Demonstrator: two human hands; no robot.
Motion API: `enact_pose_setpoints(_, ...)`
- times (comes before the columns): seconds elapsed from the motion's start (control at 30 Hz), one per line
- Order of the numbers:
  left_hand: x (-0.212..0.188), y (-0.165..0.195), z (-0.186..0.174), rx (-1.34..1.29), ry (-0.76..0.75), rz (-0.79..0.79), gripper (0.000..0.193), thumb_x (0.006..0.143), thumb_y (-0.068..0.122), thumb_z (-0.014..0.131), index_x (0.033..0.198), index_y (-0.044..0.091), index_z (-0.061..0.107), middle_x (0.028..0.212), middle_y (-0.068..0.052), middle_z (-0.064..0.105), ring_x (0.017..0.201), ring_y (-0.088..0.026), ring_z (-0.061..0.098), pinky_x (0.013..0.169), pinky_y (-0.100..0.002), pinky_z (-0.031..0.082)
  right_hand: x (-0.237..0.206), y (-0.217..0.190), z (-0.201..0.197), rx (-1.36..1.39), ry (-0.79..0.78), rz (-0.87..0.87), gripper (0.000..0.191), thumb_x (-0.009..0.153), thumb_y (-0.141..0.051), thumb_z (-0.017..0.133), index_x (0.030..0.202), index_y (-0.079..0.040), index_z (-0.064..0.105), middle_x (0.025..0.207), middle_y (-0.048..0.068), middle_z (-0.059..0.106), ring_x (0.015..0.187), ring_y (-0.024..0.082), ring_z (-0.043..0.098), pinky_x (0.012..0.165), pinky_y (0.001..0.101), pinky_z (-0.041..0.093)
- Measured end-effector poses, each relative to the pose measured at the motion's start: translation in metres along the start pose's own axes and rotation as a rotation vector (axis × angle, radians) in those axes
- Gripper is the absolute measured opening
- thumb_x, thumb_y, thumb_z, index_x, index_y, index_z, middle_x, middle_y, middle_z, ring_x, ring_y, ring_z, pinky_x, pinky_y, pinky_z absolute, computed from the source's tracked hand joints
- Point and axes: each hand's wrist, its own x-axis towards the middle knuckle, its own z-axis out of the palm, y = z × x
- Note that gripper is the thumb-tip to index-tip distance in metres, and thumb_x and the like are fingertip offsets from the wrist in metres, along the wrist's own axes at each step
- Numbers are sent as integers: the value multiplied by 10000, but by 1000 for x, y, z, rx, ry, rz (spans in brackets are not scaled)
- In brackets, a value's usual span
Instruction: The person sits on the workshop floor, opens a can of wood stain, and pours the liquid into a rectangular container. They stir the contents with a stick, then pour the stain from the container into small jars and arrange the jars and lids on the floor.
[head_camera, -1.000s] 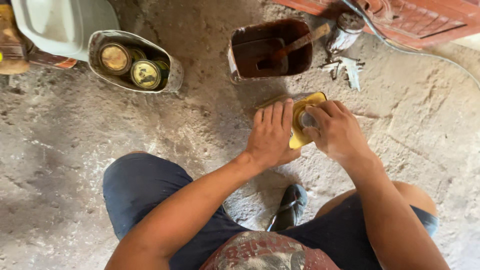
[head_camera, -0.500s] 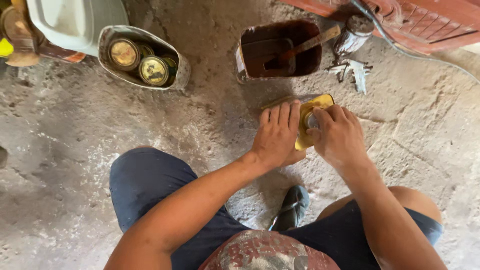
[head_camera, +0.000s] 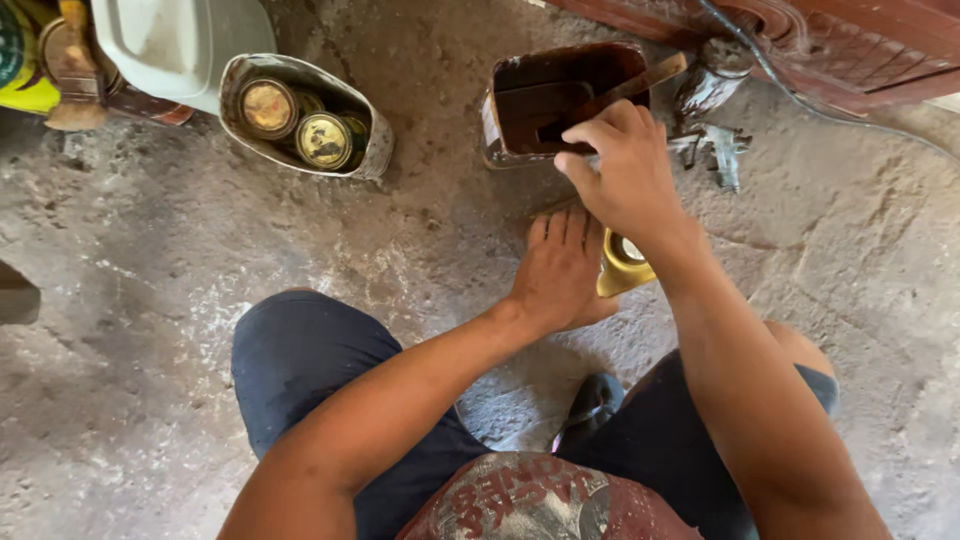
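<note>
At far left I see a cut-open grey container (head_camera: 372, 150) holding round gold-lidded tins (head_camera: 323, 140) on the concrete floor (head_camera: 150, 300). My left hand (head_camera: 560, 275) presses flat, grip released, beside the yellow metal can (head_camera: 622, 268). My right hand (head_camera: 622, 175) hovers above, fingers curled; what they grasp I cannot tell, near the brown-stained square tin (head_camera: 520, 110).

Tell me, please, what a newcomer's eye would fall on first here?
The two bare hands at centre: the left hand rests on a yellow can on the concrete floor, the right hand reaches towards a brown open container with a stick. Upper left, a cut container holds round tins.
</note>
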Motion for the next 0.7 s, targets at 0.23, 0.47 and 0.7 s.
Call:
enact_pose_setpoints(0.23, -1, -4, -2, -1, -29, -5, 1090, 529, 574, 850, 1315, -102, 513, 1223, -261, 557, 1154, -393, 512, 1031, -511, 397, 10, 8, 29, 28, -25, 146, 70, 846, -135, 815, 861, -144, 747, 969, 73, 653, 1023, 331, 616, 901, 504, 429)
enact_pose_setpoints(0.47, -1, -5, -6, 56, -31, 15, 1142, 550, 615, 830, 1345, -125, 477, 1274, -278, 545, 1151, -385, 512, 1005, -501, 402, -8, 30, 36, -118, 254, 136, 52, 927, 5, 635, 918, -42, 656, 986, 171, 633, 995, 396, 595, 852, 533, 432)
enact_pose_setpoints(0.7, -2, -5, -7, 28, 2, 2, 1219, 549, 595, 836, 1426, -144, 422, 1302, -271, 543, 1141, -373, 534, 1009, -489, 410, -32, 96, -65, -163, 235, 699, 228, 1084, -136, 538, 937, -7, 656, 855, 141, 629, 808, 335, 643, 721, 493, 505)
